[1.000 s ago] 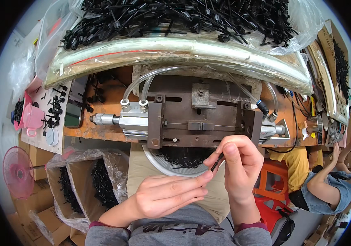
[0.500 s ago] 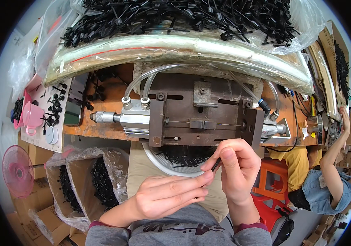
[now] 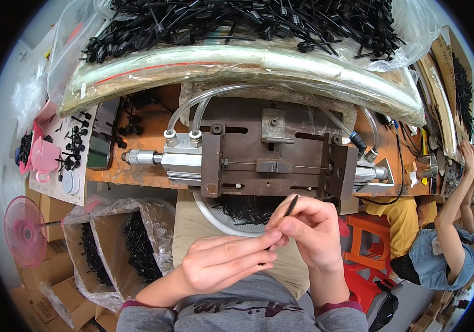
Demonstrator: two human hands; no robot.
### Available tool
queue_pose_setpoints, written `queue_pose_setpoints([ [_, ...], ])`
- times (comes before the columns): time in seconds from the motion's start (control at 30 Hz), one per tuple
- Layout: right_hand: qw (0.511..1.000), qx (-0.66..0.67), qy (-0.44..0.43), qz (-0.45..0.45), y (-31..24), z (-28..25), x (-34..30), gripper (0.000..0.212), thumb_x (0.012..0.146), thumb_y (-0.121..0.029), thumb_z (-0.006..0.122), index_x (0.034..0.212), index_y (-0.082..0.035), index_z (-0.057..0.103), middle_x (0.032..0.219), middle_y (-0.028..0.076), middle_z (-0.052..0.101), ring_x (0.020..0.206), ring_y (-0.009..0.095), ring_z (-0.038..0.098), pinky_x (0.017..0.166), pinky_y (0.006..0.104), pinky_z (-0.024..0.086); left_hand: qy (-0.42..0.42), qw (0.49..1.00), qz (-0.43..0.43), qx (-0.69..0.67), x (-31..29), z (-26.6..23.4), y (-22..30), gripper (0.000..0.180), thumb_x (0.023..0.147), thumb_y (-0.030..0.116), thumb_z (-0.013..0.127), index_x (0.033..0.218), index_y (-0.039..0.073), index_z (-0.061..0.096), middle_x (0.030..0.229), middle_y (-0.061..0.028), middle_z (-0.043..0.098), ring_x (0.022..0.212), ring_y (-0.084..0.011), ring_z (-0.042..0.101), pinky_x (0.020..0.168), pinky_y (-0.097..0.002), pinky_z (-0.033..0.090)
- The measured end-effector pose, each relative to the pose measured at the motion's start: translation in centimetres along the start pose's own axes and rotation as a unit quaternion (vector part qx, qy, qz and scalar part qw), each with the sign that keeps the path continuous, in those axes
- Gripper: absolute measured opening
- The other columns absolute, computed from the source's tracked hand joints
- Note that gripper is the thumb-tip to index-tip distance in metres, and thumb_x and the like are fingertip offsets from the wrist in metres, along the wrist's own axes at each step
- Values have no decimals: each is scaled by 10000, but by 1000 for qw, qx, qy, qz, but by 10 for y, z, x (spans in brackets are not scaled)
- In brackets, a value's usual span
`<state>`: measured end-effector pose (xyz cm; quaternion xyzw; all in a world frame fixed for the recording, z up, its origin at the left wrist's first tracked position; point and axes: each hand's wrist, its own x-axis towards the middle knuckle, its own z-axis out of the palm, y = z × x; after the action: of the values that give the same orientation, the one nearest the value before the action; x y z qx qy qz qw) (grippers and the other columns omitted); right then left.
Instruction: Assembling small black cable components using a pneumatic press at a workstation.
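Observation:
A thin black plastic rod (image 3: pixel 291 206) stands tilted up out of the pinched fingertips of my right hand (image 3: pixel 315 232). My left hand (image 3: pixel 220 261) meets it from the left, its fingers long and pressed together, fingertips touching the right hand's. Small dark ends of black plastic parts (image 3: pixel 263 264) peek out by the left fingertips; most of what that hand grips is hidden. Just beyond the hands sits a brown metal fixture (image 3: pixel 242 185) with a small dark block (image 3: pixel 274 166) at its middle, a thin wire running to either side. Below the fixture, a white basin (image 3: pixel 210 213) holds black parts.
Clear air hoses (image 3: pixel 192 105) loop over silver cylinders (image 3: pixel 181 166) on the orange bench. A large heap of black parts (image 3: pixel 237 22) lies in a plastic-lined tray at the back. Lined boxes (image 3: pixel 109 249) and a pink fan (image 3: pixel 25 228) stand left; a co-worker (image 3: pixel 441 249) is at right.
My right hand has shifted slightly left and down and turned, so the black rod now sticks up clear of its fingers. The left hand has barely moved. The co-worker's arms have moved.

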<state>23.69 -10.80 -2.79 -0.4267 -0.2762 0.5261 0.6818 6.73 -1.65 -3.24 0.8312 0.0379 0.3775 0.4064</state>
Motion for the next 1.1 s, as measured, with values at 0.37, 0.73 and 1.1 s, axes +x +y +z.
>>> queue_pose_setpoints([
  [0.37,964,-214,144,-61,-1,-5,-16,142,928,6,621,1055,42,673,975,103,670,806,105,657,634,211,510,17,987,-35,156,15,15,-14,307,658,72,829,927,-24,715,1167,-203,669,867,-258,710,736,-313,588],
  [0.73,913,-330,156,-181,-10,-6,-20,133,867,51,653,996,54,686,803,110,709,685,113,634,602,211,471,-20,949,-23,314,29,29,-28,260,689,99,787,922,26,698,1225,-127,669,573,-145,609,550,-255,492],
  [1.1,704,-578,155,-383,-105,3,96,310,752,29,723,1048,-46,670,949,37,709,639,103,602,587,233,465,-36,940,-34,338,30,26,-25,220,689,113,792,880,51,703,1240,-94,667,520,-126,578,511,-230,453],
])
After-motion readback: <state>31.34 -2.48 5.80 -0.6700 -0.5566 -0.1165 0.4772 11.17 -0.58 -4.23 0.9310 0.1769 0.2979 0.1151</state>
